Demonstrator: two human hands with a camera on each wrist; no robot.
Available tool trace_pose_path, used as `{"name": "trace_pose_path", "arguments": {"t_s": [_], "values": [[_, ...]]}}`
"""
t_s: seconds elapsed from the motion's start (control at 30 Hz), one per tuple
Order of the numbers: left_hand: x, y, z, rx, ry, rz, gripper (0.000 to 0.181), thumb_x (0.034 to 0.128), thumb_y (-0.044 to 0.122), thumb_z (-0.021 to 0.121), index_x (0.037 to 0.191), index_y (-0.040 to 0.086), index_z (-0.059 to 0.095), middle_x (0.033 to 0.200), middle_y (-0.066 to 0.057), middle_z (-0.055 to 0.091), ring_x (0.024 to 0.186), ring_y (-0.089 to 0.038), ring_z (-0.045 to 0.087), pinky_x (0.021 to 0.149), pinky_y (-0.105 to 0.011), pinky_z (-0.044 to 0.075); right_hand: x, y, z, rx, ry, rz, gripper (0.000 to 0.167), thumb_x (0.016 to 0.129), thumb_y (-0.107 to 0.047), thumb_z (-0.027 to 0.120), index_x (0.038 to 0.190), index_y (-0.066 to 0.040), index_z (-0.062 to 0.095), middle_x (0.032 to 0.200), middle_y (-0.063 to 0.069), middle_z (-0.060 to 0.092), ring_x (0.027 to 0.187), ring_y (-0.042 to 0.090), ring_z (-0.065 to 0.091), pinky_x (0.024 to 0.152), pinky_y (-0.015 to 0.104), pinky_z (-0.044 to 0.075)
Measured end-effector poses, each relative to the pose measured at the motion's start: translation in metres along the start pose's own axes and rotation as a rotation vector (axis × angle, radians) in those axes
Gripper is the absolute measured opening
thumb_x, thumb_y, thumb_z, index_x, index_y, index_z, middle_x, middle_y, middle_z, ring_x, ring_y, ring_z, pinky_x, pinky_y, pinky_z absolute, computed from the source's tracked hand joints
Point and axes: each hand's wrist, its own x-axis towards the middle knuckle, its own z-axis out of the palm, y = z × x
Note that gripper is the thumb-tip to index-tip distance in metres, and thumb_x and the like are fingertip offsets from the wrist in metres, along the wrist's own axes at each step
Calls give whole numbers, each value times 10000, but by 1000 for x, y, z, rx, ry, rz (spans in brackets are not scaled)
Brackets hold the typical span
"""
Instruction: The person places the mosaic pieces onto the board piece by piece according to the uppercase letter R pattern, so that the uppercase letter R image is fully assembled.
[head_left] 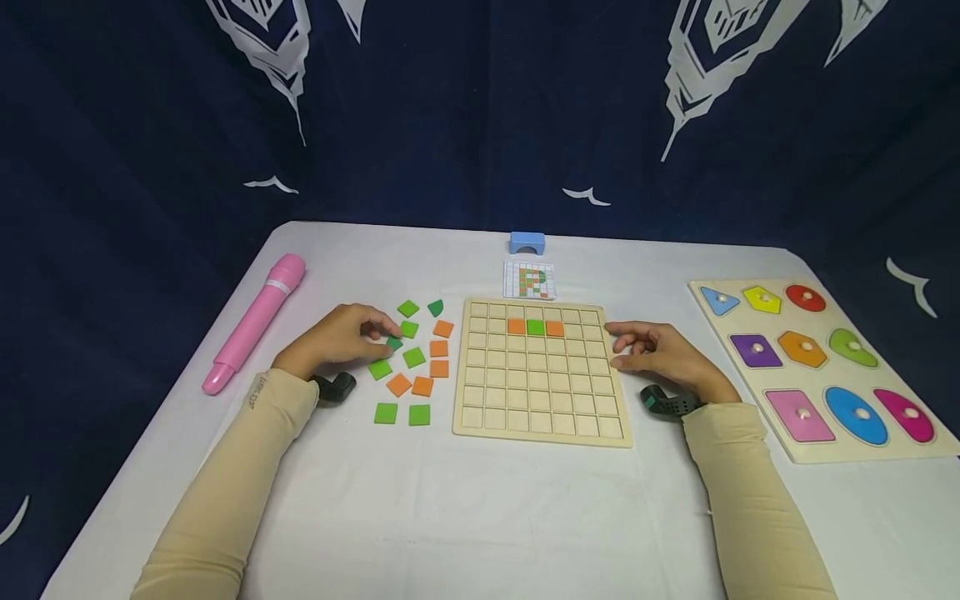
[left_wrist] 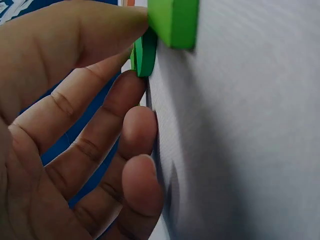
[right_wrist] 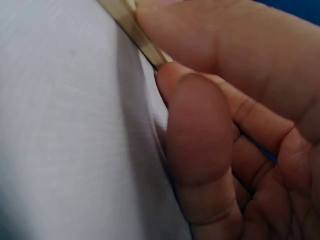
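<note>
My left hand (head_left: 341,337) pinches a dark green quarter-round tile (head_left: 394,342) between thumb and forefinger, low over the table among loose tiles. In the left wrist view that dark green tile (left_wrist: 146,55) shows by the thumb tip, beside a bright green tile (left_wrist: 182,22). The wooden grid board (head_left: 536,371) bears two orange tiles with a green tile (head_left: 536,327) between them, in its second row. At the board's right edge, my right hand (head_left: 660,354) touches the rim with forefinger and thumb; the wooden edge (right_wrist: 135,30) shows in the right wrist view.
Green and orange square tiles (head_left: 439,368) lie left of the board, with another dark green quarter-round (head_left: 436,308). Behind it are a pattern card (head_left: 529,280) and blue arch block (head_left: 527,242). A pink microphone-shaped object (head_left: 255,323) lies left; a shape puzzle (head_left: 813,450) lies right.
</note>
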Motion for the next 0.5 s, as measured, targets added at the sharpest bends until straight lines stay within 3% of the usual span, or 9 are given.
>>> {"name": "trace_pose_path", "arguments": {"t_s": [0.27, 0.5], "values": [[0, -1, 1, 35, -1, -34, 275, 893, 91, 856, 1161, 46, 822, 955, -60, 665, 931, -243, 558, 845, -369, 465, 0, -1, 1, 9, 1, 12, 640, 932, 15, 801, 1495, 147, 524, 1015, 14, 658, 798, 103, 508, 693, 192, 455], [1, -2, -2, 50, -17, -45, 280, 898, 114, 861, 1169, 52, 824, 925, -34, 652, 920, -227, 558, 845, -366, 471, 0, 0, 0, 12, -3, 8, 643, 934, 20, 797, 1498, 151, 517, 1014, 9, 656, 792, 100, 505, 689, 196, 452]]}}
